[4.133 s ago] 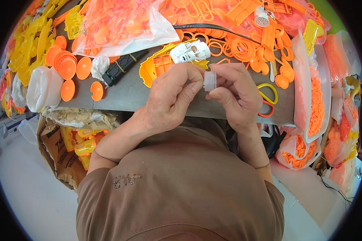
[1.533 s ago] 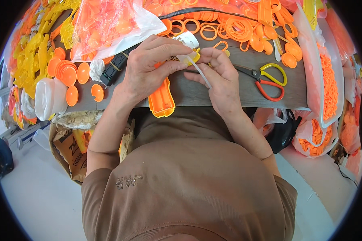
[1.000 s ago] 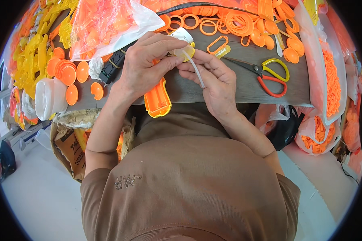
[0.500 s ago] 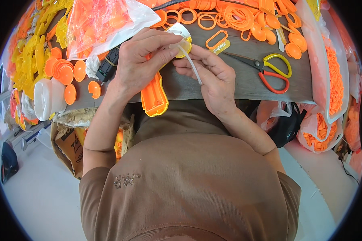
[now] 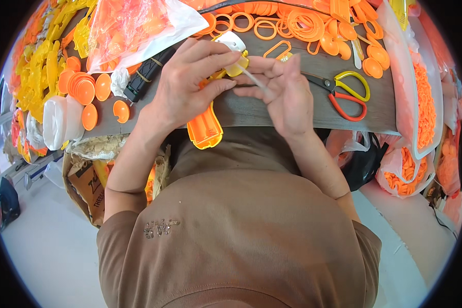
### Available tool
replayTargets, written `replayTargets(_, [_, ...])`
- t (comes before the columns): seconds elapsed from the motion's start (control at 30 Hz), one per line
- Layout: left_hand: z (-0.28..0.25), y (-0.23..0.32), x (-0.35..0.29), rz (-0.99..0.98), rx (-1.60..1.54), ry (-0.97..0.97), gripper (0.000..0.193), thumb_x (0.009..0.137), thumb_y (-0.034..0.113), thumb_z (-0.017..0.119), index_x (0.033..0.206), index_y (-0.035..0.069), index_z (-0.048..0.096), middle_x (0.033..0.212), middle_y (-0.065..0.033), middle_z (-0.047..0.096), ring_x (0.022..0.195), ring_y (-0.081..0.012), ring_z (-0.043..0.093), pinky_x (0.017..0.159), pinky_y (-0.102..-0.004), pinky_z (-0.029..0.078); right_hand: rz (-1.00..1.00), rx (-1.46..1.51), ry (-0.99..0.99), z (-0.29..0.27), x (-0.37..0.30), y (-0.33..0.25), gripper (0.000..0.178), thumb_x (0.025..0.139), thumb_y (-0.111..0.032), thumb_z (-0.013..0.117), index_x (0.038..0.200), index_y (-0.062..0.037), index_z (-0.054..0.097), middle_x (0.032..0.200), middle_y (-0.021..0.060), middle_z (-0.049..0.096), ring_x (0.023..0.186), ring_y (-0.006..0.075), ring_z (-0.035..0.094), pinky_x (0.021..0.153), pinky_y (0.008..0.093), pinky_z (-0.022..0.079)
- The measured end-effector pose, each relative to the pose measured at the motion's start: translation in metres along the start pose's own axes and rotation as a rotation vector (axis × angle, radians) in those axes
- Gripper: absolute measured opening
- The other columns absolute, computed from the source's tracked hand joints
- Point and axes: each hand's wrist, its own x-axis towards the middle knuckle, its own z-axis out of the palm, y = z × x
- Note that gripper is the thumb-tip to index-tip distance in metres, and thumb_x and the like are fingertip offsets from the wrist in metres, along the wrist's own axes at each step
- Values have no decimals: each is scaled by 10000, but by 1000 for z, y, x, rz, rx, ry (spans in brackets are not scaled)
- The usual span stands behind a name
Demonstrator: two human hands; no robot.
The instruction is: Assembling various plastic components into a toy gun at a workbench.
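Observation:
My left hand (image 5: 182, 84) is closed around an orange and yellow plastic toy body (image 5: 206, 131), apparently a bubble toy; its open orange hollow end hangs past the table's front edge. At the upper end are a white cap-like part (image 5: 231, 41) and a yellow round piece (image 5: 236, 66), by my left fingertips. A thin translucent tube (image 5: 250, 77) runs from the yellow piece toward my right palm. My right hand (image 5: 290, 100) is open, thumb raised and fingers stretched toward the yellow piece; whether its fingertips touch it is hard to tell.
Scissors (image 5: 339, 90) with red and yellow handles lie at right. Orange cups (image 5: 82, 90), a black tool (image 5: 143, 77) and a bag of orange parts (image 5: 133, 31) are at left. Orange rings (image 5: 305, 24) line the back; a translucent bin (image 5: 408, 92) stands far right.
My right hand has loosened from the tube, its fingers spreading and its thumb lifting. The toy body and my left hand have shifted slightly right.

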Motion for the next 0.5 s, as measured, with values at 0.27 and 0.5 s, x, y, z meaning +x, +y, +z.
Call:
replayTargets(0.27, [-13,19,-40,-107,252,170,563,646,170,770,1161,55,576,1212,-142,528,1052,-328,490,889,-400,424,50,-733,93,10,13,-17,431,818,-76,644,1176,-2,415,969,119,584,839,146,608,620,242,514])
replayTargets(0.5, [4,13,-45,-240,41,139,637,675,158,766,1237,18,500,1278,-192,449,1115,-351,471,925,-402,409,-75,-848,140,7,13,-7,436,800,-49,643,1160,-2,401,876,83,551,739,108,566,585,218,468])
